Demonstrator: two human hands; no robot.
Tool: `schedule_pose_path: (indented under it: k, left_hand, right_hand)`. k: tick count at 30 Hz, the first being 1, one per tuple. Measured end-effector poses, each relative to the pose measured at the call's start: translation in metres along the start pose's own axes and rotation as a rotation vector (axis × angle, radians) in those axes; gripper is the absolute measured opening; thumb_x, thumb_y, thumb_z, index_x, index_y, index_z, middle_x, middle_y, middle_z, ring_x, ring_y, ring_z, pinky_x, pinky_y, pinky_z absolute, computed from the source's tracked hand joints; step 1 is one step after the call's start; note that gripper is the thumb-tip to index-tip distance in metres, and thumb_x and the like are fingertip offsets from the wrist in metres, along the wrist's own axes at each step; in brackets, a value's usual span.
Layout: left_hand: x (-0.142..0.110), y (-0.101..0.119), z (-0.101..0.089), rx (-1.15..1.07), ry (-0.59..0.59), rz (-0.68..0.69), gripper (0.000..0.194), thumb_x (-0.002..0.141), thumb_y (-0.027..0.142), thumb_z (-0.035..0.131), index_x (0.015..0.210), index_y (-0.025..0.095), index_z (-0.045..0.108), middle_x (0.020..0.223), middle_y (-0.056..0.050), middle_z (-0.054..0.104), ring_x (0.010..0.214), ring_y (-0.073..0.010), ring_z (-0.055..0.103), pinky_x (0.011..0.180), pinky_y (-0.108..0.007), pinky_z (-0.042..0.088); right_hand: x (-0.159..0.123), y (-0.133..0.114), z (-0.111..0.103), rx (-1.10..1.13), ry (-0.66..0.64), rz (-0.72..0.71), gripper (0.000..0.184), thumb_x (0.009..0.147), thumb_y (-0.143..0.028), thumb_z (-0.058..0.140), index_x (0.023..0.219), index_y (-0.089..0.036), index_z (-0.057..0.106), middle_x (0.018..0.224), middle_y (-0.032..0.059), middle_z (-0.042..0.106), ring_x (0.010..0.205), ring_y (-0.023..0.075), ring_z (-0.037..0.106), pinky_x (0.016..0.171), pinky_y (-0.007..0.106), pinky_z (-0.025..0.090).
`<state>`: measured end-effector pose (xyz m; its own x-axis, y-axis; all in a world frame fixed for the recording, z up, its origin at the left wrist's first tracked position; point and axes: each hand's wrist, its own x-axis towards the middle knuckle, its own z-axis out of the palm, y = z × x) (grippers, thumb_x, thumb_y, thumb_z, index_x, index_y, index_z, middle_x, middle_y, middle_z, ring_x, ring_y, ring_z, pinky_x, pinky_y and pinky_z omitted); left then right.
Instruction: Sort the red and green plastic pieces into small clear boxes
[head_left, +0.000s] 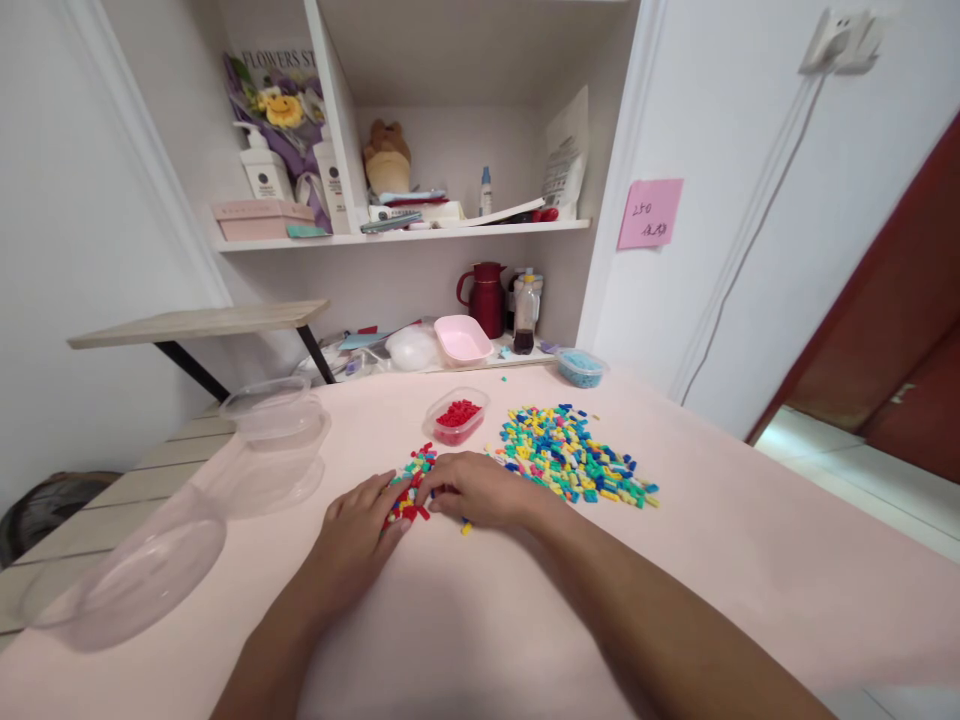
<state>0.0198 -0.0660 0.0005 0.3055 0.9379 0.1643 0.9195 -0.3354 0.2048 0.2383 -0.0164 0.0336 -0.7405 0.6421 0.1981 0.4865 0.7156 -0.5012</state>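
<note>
My left hand (pixel 364 520) lies open on the table, fingers stretched along the left side of a small pile of mixed toy bricks (pixel 411 485). Red bricks gather at the near end of that pile, close to my left thumb. From the other side, my right hand (pixel 476 488) reaches in with bent fingers, its index finger and thumb slightly apart at the red bricks. It hides part of the pile. Just beyond the hands stands a clear plastic box (pixel 430 424) holding red bricks (pixel 458 414). To the right spreads a larger heap of multicoloured bricks (pixel 562 450).
Clear tubs (pixel 266 408) and a clear lid (pixel 161 560) lie at the left. A box of blue pieces (pixel 580 368) stands at the back right. Behind the table, a shelf holds a pink tray (pixel 463 341), a red jug (pixel 489 300) and a bottle (pixel 526 318).
</note>
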Motion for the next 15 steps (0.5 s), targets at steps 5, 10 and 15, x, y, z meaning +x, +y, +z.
schedule_pose_path:
  k: [5, 10, 15]
  left_hand:
    - [0.0008, 0.0014, -0.0006, -0.003, 0.003, 0.002, 0.048, 0.094, 0.044, 0.036, 0.140, 0.033, 0.043, 0.145, -0.007, 0.048, 0.134, -0.0250, 0.040, 0.107, -0.047, 0.031]
    - [0.0004, 0.0020, -0.0016, -0.009, 0.019, 0.005, 0.047, 0.093, 0.044, 0.038, 0.139, 0.033, 0.046, 0.142, -0.006, 0.051, 0.132, -0.0250, 0.042, 0.106, -0.046, 0.032]
    - [0.0006, 0.0034, -0.0028, -0.007, -0.003, -0.004, 0.048, 0.093, 0.044, 0.037, 0.140, 0.033, 0.044, 0.144, -0.007, 0.050, 0.134, -0.0253, 0.041, 0.107, -0.047, 0.031]
  right_hand:
    - [0.0007, -0.0026, -0.0003, 0.000, -0.006, 0.013, 0.023, 0.081, -0.014, 0.062, 0.100, -0.024, 0.073, 0.101, 0.0028, 0.066, 0.089, 0.0164, 0.058, 0.077, 0.024, 0.040]
    - [0.0009, -0.0028, 0.0002, 0.001, -0.018, 0.033, 0.023, 0.078, -0.017, 0.068, 0.099, -0.024, 0.072, 0.086, 0.0000, 0.063, 0.075, 0.0126, 0.054, 0.066, 0.021, 0.037]
    - [0.0011, -0.0021, 0.0011, -0.003, -0.015, 0.023, 0.021, 0.077, -0.021, 0.069, 0.099, -0.023, 0.071, 0.084, -0.0011, 0.060, 0.074, 0.0120, 0.053, 0.065, 0.021, 0.035]
